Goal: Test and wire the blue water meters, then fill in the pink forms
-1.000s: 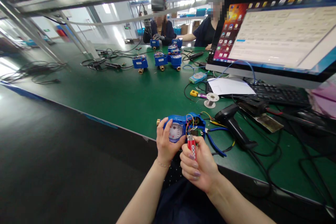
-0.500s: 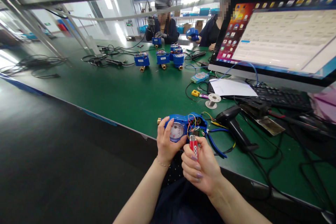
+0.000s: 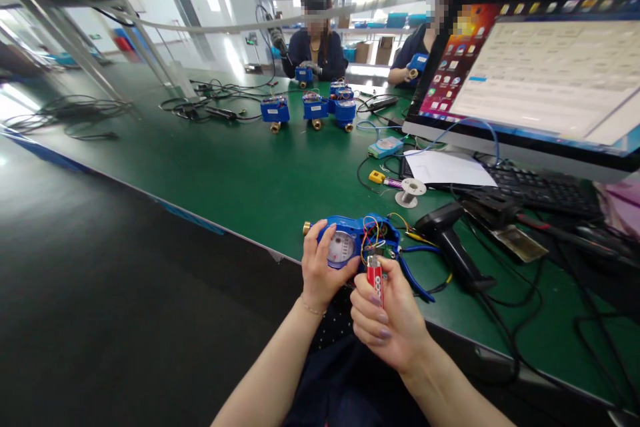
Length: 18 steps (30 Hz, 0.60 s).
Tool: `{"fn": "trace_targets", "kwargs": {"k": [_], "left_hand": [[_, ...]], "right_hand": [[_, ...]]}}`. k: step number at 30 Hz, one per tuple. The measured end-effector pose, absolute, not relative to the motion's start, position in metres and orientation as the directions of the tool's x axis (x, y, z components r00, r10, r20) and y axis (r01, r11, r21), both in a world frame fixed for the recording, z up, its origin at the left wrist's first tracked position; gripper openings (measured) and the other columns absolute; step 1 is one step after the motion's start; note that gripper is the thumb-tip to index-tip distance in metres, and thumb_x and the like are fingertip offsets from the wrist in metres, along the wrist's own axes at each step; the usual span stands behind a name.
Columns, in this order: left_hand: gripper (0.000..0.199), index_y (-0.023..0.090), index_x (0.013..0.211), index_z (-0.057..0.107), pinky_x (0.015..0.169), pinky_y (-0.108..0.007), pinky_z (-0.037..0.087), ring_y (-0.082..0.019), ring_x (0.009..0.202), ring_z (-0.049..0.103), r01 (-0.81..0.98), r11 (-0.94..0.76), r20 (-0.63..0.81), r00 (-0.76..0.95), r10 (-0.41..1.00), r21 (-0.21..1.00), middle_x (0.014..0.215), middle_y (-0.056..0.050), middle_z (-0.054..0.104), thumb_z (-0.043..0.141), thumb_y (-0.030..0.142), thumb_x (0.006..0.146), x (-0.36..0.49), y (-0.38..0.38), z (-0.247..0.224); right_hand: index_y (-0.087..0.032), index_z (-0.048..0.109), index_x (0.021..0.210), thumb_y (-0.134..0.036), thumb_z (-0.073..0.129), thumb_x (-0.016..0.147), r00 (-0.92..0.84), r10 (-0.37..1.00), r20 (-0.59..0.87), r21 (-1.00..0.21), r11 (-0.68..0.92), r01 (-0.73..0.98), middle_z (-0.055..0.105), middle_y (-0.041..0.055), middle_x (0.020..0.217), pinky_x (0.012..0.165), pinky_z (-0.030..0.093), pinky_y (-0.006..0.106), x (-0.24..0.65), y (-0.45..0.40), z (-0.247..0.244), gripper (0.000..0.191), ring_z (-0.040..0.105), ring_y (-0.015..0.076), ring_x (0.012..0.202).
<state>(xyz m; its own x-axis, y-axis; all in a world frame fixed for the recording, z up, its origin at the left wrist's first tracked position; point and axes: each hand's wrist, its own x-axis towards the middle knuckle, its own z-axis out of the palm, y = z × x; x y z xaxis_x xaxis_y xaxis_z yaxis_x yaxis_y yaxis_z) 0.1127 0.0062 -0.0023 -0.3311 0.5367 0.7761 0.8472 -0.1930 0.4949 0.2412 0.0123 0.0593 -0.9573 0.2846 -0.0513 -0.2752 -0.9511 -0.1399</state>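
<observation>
At the table's near edge, my left hand (image 3: 320,267) grips a blue meter (image 3: 343,248) by its round dial, fingers over the top and thumb at the lower side. A brass fitting (image 3: 307,228) sticks out at its left end. Its right part is an open housing with coloured wires (image 3: 371,232). Just below those wires my right hand (image 3: 387,313) is wrapped round a red lighter (image 3: 375,278), its metal top pointing up at the housing. Whether there is a flame I cannot tell. Blue-handled pliers (image 3: 416,280) lie right of the meter.
A black barcode scanner (image 3: 456,250), solder spool (image 3: 410,192), yellow piece (image 3: 377,177), paper (image 3: 447,168), keyboard (image 3: 545,190) and monitor (image 3: 540,80) are on the right. Several blue meters (image 3: 316,107) stand farther back. Two people sit across the table; one holds a meter (image 3: 418,65).
The view has shifted slightly, so most things sit a little farther right. My hands keep their holds. Across the table, the right-hand person's meter has moved right and turned.
</observation>
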Motion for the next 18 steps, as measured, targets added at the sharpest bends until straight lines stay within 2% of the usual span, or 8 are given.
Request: {"fn": "trace_targets", "kwargs": {"k": [5,12,18], "left_hand": [[0.064,0.013,0.122,0.043,0.099,-0.041,0.038,-0.024,0.115,0.043,0.841,-0.192,0.767,-0.336,0.548,0.505,0.121,-0.015,0.045,0.07,0.036,0.068,0.1118,0.0056,-0.003],[0.064,0.014,0.122,0.043,0.099,-0.042,0.038,-0.024,0.114,0.044,0.839,-0.199,0.771,-0.337,0.54,0.506,0.12,-0.015,0.046,0.069,0.036,0.068,0.1128,0.0057,-0.0027],[0.062,0.015,0.123,0.042,0.1,-0.043,0.038,-0.025,0.115,0.043,0.836,-0.213,0.775,-0.333,0.537,0.506,0.121,-0.015,0.045,0.067,0.038,0.071,0.1128,0.0051,-0.0018]], "right_hand": [[-0.015,0.034,0.049,-0.062,0.014,0.086,-0.955,0.285,-0.085,-0.117,-0.955,-0.274,0.02,-0.0042,0.037,0.028,0.02,0.014,0.2424,0.011,0.0576,0.063,0.023,0.0056,0.028],[-0.015,0.036,0.05,-0.058,0.011,0.086,-0.962,0.266,-0.065,-0.135,-0.957,-0.256,0.023,-0.0036,0.038,0.029,0.021,0.014,0.2413,0.0124,0.0578,0.062,0.025,0.0058,0.028],[-0.015,0.037,0.049,-0.054,0.01,0.086,-0.963,0.249,-0.103,-0.146,-0.962,-0.233,0.022,-0.0033,0.037,0.028,0.022,0.015,0.2408,0.0152,0.0579,0.06,0.025,0.0062,0.028]]}}
